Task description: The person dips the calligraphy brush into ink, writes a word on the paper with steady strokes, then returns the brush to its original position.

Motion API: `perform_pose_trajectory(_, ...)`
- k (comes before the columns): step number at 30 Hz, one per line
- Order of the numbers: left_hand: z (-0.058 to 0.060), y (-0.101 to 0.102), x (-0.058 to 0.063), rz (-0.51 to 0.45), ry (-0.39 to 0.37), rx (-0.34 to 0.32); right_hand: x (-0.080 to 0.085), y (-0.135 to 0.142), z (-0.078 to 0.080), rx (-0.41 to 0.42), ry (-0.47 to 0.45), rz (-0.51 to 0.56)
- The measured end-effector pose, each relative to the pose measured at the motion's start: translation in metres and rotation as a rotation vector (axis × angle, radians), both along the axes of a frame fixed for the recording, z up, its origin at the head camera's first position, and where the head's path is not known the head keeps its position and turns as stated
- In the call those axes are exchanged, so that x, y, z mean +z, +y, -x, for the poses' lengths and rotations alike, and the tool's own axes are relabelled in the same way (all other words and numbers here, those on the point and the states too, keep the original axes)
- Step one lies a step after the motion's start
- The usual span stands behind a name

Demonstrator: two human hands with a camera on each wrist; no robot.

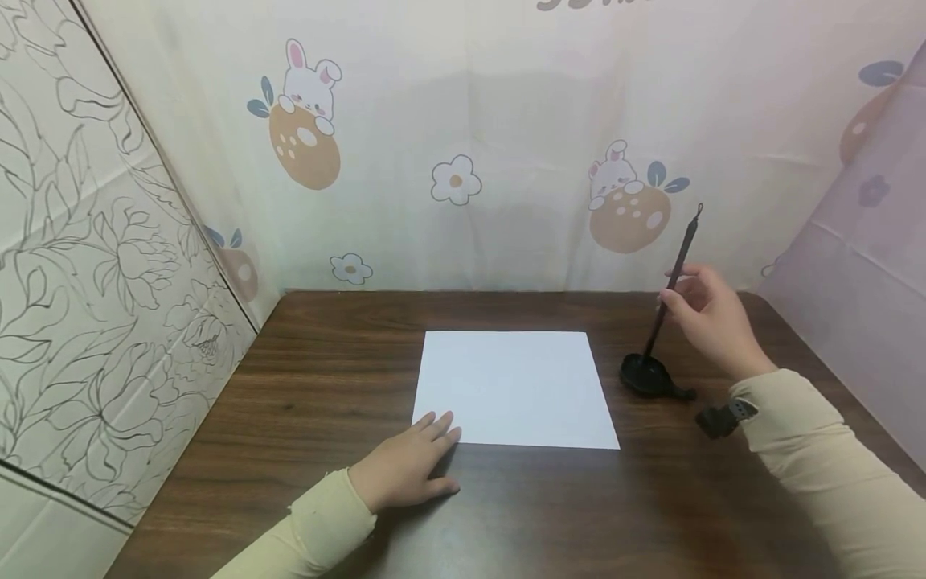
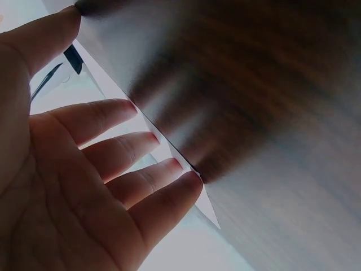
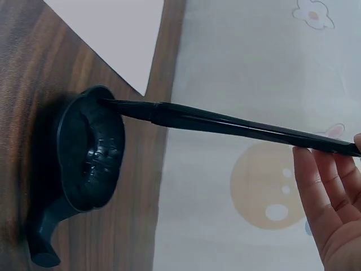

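My right hand (image 1: pixel 712 318) pinches a dark calligraphy brush (image 1: pixel 678 261) by the upper part of its handle, thumb against the fingers. The brush leans slightly, its hanging loop at the top. In the right wrist view the bristle tip (image 3: pixel 127 108) meets the inner rim of a black ink dish (image 3: pixel 62 152), which has a short stub handle and wet-looking liquid inside. My left hand (image 1: pixel 405 465) lies flat with fingers spread, the fingertips on the near left corner of a blank white sheet of paper (image 1: pixel 514 386). Its thumb rests on the table off the paper.
The brown wood-grain table (image 1: pixel 325 362) carries the paper in the middle and the ink dish to its right. A cloth with rabbit and flower prints (image 1: pixel 535 121) hangs behind the table. A panel with flower line drawings (image 1: pixel 137 265) stands at the left.
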State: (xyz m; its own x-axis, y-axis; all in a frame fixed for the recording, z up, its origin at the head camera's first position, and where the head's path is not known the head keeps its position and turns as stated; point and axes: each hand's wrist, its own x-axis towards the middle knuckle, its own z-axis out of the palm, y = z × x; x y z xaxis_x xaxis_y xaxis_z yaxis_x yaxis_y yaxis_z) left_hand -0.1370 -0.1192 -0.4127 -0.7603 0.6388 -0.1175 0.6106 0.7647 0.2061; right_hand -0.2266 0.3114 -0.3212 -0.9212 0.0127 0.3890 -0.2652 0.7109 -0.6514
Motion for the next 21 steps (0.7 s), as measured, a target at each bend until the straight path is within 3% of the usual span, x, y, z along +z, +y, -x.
perform_pose_trajectory(8,0.0,-0.001,-0.003,0.011,-0.008,0.008,-0.009,-0.004,-0.002,0.004,-0.043,-0.054)
perform_pose_trajectory(21,-0.001,-0.004,-0.002,0.002,-0.019,0.011,-0.019,-0.013,-0.002,0.016,-0.046,-0.036)
